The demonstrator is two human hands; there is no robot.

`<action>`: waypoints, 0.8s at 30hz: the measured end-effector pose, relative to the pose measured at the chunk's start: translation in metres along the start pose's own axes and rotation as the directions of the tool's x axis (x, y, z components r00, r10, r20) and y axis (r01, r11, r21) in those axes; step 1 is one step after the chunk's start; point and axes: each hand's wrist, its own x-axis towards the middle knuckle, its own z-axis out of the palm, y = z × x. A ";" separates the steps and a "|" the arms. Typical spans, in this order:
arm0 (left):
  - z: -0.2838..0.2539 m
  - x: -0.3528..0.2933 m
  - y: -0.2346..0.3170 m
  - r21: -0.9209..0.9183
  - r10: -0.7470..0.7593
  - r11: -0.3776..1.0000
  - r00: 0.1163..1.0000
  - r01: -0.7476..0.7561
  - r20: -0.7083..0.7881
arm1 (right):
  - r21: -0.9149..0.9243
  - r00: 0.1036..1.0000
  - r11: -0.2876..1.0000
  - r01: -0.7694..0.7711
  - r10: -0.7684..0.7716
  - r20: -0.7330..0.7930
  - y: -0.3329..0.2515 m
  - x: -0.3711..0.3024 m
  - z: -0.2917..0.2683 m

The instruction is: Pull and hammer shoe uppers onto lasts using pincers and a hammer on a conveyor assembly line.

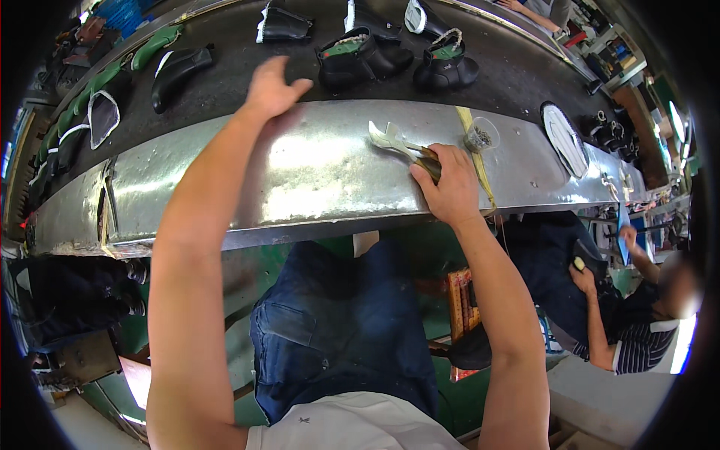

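My left hand (276,94) reaches over the near edge of the black belt, thumb spread away from the fingers, with nothing in it. A black boot (361,61) with a green last inside stands to its right, apart from it. Above it on the belt lies a black boot upper with a white edge (285,24). My right hand (454,184) rests on the metal ledge, wrapped round the handles of a pair of pincers (392,139). The silvery jaws of the pincers point left over the ledge. Beyond that hand, a small clear cup (481,135) holds tiny dark bits.
Another black boot (446,69) stands on the belt (247,45). Green lasts (155,46) and more uppers line its left side. A white insole-like piece (564,139) lies on the metal ledge (322,165) at right. A co-worker (630,315) sits at my right, holding a dark piece.
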 end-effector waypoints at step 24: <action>-0.085 0.009 -0.165 -0.270 -0.436 0.843 0.885 0.466 0.167 | -0.040 0.999 0.999 -0.010 0.011 0.033 -0.011 0.006 -0.001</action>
